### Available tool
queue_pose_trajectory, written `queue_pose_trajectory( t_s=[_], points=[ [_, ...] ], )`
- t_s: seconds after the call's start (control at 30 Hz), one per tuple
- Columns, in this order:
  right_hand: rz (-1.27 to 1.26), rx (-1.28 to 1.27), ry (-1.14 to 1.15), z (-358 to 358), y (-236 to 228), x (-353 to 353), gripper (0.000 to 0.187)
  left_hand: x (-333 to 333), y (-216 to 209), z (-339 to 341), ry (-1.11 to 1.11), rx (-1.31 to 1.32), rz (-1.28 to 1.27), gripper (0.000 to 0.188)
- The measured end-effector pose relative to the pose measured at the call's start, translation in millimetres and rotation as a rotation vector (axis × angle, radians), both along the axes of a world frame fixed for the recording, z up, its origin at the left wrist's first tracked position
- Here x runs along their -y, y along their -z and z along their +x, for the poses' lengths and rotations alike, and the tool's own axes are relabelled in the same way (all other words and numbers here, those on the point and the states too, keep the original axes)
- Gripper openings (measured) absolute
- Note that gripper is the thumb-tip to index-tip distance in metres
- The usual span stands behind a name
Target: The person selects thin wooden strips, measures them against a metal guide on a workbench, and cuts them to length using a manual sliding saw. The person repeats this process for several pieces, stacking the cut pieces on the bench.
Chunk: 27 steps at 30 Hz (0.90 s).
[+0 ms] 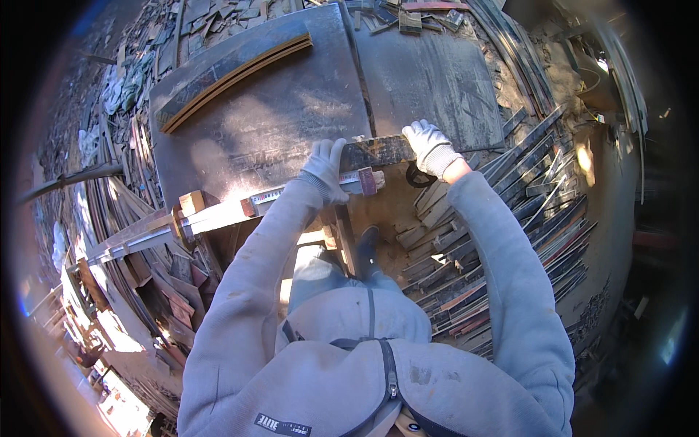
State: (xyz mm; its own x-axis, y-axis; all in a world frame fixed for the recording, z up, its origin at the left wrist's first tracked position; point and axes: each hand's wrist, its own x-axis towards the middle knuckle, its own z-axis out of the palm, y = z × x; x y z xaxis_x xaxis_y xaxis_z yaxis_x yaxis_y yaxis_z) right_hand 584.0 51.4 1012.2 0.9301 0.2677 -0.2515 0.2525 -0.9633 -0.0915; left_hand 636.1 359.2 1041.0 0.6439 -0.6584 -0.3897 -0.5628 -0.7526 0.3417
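A short dark board (378, 151) with scuffed, paler patches lies along the near edge of a metal-topped worktable (291, 109). My left hand (324, 169), in a white glove, holds its left end, fingers stretched over the top and thumb toward me. The board's right end is in my gloved right hand (431, 148), with the fingers curled over it. Just below the board runs a metal rail (269, 195) with a measuring scale, and a reddish-brown block (370, 182) sits on it near my left hand. The undersides of both hands are hidden.
Two long brown wood strips (237, 81) lie at the table's far left. A dark handwheel (420, 175) sits below the right hand. Stacked dark boards (510, 240) spread on the ground at right. Wood scraps (211, 29) cover the ground beyond the table. A small wood block (191, 202) stands by the rail.
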Motion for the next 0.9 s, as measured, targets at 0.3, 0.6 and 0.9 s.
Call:
queue_pose_trajectory(
  t_s=[0.3, 0.6, 0.9],
  points=[
    [0.046, -0.058, 0.048, 3, 7, -4, 0.053, 6, 4, -26, -0.045, 0.199, 0.104, 0.149],
    [0.070, -0.060, 0.046, 9, 8, -4, 0.049, 5, 14, -23, -0.106, 0.146, 0.004, 0.138],
    [0.037, 0.000, 0.029, 7, 9, -7, 0.047, 0, 30, -23, -0.102, 0.212, -0.035, 0.136]
  ],
)
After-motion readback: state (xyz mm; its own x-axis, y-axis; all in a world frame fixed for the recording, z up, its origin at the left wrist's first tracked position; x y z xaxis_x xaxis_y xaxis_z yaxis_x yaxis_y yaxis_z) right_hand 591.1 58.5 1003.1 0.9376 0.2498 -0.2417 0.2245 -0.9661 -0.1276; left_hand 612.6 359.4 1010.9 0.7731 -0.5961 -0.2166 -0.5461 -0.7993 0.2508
